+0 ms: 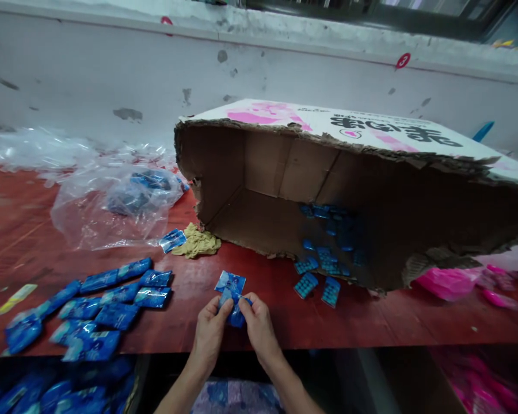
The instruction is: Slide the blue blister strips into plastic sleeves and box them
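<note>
Both my left hand [214, 319] and my right hand [256, 319] are closed on a blue plastic packet [235, 316], pinching it between thumbs and fingers just above the table's front edge. Directly beyond it a flat blue packet [230, 281] shows; whether the two are joined I cannot tell. To my left lies a loose cluster of several blue packets [117, 315] on the red table. A lump of yellowish putty-like material [198, 241] sits farther back, with a small blue packet [172, 240] against it.
A torn cardboard box [259, 224] lies on its side, with several small blue-green packets [328, 259] in and before its opening. Left stands a clear plastic bag [82, 213] holding blue items. Pink packages [449, 283] are at right. More blue packets [64, 391] fill a container below the table.
</note>
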Tool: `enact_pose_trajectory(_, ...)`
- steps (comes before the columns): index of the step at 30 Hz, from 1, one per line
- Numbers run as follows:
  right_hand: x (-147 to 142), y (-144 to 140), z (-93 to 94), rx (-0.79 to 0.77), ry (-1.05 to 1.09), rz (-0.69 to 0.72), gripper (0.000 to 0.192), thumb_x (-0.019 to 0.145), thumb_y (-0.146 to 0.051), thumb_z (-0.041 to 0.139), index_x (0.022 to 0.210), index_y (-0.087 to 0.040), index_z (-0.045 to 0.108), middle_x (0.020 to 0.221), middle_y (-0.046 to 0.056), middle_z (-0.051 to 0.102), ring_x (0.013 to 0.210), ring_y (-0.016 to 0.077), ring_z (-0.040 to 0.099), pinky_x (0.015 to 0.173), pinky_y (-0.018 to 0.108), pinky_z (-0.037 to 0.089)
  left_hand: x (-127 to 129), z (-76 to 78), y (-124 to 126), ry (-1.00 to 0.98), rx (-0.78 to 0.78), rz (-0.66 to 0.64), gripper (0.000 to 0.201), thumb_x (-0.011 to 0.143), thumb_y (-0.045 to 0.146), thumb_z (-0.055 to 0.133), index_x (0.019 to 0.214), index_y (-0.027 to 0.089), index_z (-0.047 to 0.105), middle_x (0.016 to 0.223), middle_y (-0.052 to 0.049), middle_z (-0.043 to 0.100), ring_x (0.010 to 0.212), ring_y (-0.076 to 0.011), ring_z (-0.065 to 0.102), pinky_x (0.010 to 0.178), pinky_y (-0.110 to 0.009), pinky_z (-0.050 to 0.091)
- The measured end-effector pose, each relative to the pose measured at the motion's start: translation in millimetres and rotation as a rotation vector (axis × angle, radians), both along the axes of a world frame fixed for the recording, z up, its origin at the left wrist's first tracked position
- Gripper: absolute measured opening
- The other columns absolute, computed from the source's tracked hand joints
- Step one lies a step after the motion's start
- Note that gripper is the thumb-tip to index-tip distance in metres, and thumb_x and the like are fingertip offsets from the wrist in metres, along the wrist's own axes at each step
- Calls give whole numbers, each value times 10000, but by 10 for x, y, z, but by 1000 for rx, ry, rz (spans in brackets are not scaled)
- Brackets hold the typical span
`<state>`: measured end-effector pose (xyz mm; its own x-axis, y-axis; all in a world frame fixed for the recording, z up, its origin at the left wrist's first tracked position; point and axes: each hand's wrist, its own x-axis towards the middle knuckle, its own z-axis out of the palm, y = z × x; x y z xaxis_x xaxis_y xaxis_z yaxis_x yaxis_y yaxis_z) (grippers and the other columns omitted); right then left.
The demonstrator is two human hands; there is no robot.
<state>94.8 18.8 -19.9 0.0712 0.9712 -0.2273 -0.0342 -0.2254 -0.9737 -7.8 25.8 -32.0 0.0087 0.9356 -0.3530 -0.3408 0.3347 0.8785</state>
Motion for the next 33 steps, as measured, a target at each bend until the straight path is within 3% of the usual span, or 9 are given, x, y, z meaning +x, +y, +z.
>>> enact_pose_trajectory(5,-66,-15,-37,8,-32,-37,285,824,-418,407,660,-185,421,589,-48,387,543,96,357,511,211,324,34,45,40,-23,-31,41,318,613,432,691,643,135,584,523,36,544,463,-79,463,463,-192,397)
enact_pose_trajectory(10,44,7,14,2,12,-59,255,805,-408,451,707,-173,462,612,-44,412,554,92,354,520,204,328,-51,191,64,-186,-168,-76,341,535,407,751,648,120,606,543,3,587,441,-90,495,447,-218,435)
enact_pose_trajectory(12,88,5,40,5,26,-27,250,797,-402,468,717,-165,482,619,-40,430,560,93,359,530,206,332,-72,223,54,-194,-197,-57,320,513,363,773,631,114,610,555,-3,599,456,-85,509,456,-207,437)
enact_pose_trajectory(18,63,-8,46,-3,-30,-44,309,785,-431,453,607,-182,411,559,-51,383,523,90,332,498,206,307,19,168,26,-225,-204,79,339,513,380,770,552,127,548,447,37,525,405,-71,468,424,-195,408)
enact_pose_trajectory(24,32,24,-13,-20,-68,-101,369,787,-489,423,579,-184,403,546,-46,386,522,94,339,498,209,305,31,176,19,-278,-259,-29,365,523,405,765,673,113,606,524,7,596,412,-86,500,433,-217,429)
enact_pose_trajectory(28,66,27,-34,-14,-77,-71,439,792,-542,424,548,-178,399,519,-51,347,505,88,310,475,210,279,-13,192,25,-257,-291,18,354,488,334,797,687,102,618,569,-11,626,445,-87,523,440,-204,438)
enact_pose_trajectory(31,110,21,-11,-15,-36,-39,484,810,-582,383,604,-159,495,551,-26,427,522,99,372,505,217,330,-47,180,39,-297,-330,-16,332,526,360,777,648,107,600,525,-14,611,415,-91,509,429,-215,440)
enact_pose_trajectory(33,144,14,23,-45,34,-9,505,819,-598,358,740,-149,576,625,5,515,545,112,436,538,231,376,-68,175,44,-330,-360,-20,318,550,365,765,629,115,586,467,2,571,396,-93,495,417,-215,435)
